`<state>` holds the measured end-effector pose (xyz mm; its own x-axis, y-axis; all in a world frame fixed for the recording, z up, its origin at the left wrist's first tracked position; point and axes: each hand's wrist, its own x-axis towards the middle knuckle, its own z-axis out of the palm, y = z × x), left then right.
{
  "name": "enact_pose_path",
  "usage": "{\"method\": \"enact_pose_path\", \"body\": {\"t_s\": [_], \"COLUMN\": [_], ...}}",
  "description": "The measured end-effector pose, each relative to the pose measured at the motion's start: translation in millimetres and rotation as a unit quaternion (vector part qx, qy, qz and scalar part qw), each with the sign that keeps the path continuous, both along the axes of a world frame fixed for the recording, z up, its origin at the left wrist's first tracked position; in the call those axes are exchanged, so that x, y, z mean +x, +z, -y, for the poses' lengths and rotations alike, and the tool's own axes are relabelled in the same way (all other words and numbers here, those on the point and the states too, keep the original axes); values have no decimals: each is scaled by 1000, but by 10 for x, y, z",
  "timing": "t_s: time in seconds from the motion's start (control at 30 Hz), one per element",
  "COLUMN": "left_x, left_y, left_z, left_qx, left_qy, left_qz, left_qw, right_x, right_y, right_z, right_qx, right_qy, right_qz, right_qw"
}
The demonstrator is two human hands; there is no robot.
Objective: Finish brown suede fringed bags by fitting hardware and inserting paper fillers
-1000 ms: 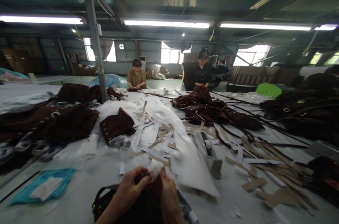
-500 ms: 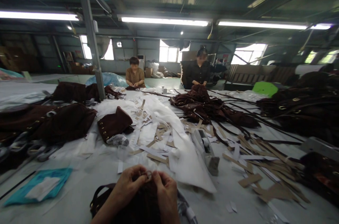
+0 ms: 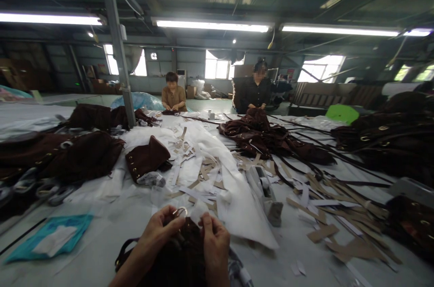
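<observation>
A dark brown suede bag (image 3: 176,260) lies against the near table edge, under both my hands. My left hand (image 3: 162,230) is closed and pinches a metal ring (image 3: 180,211) at the bag's top. My right hand (image 3: 214,238) is closed too, its fingertips pinching a scrap of clear white wrapping (image 3: 198,211) beside the ring. The bag's strap (image 3: 124,251) loops out to the left.
Paper and cardboard strips (image 3: 200,174) litter the white table. Brown bags are heaped at left (image 3: 84,156), centre (image 3: 147,158) and right (image 3: 389,142). A tape dispenser (image 3: 267,192) and a blue packet (image 3: 50,237) lie close by. Two people (image 3: 173,95) (image 3: 256,90) work at the far end.
My hands have drawn slightly apart. The metal ring now shows bare at my left fingers, and the clear wrapping has come away in my right fingers.
</observation>
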<state>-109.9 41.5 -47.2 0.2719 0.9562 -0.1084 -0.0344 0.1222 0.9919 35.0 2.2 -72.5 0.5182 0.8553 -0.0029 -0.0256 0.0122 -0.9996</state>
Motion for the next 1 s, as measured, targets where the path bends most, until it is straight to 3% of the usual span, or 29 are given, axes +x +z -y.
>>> {"method": "enact_pose_path", "body": {"t_s": [0.1,0.23,0.57,0.77,0.87,1.0], "left_x": [-7,41,55,44,35,16], "left_y": [47,35,-138,-114,-75,-113], "left_z": [56,83,24,9,-15,-84], "left_qx": [-14,9,30,42,67,28], "left_qy": [46,67,62,58,49,95], "left_qz": [39,23,6,-11,-19,-17], "left_qw": [998,997,998,997,996,995], "right_x": [-51,-180,-226,-203,-172,65], "right_y": [-32,-36,-39,-73,-94,-115], "right_z": [-33,-61,-76,-29,16,-4], "right_qx": [-7,16,14,34,35,8], "right_qy": [15,43,72,10,31,3], "right_qz": [-55,-74,-48,11,43,43], "right_qw": [998,996,996,999,998,999]}}
